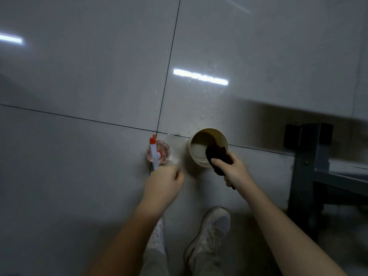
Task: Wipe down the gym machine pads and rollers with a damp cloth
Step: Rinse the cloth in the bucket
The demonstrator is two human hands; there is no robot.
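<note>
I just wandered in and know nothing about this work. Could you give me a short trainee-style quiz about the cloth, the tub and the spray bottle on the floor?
1. True or false: the right hand grips a dark crumpled cloth.
2. What stands on the tiles to the left of the round cream plastic tub? A) a clear spray bottle with a red-and-white nozzle; B) a mop; C) a yellow sponge.
3. Which hand is nearer the bottle?
Key: 1 true; 2 A; 3 the left hand.
</note>
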